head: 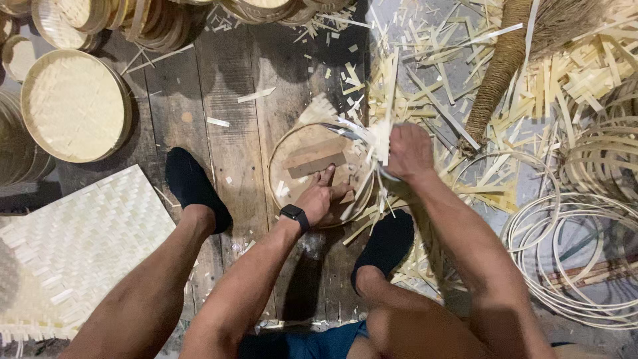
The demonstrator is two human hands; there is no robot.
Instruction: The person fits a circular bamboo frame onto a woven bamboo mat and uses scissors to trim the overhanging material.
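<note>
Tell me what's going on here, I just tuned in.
A seated person bends over a round woven bamboo tray on the plank floor. The left hand, with a dark watch at the wrist, presses flat inside the tray. The right hand grips a bundle of loose bamboo strips at the tray's rim. Finished trays are stacked at upper left, a flat woven mat lies at left, and bamboo hoops lie at right.

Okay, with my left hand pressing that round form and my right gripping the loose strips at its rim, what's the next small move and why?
Probably pull the strips tighter along the rim with the right hand: they splay loose there, while the left hand pins the round form flat on the planks.
</note>
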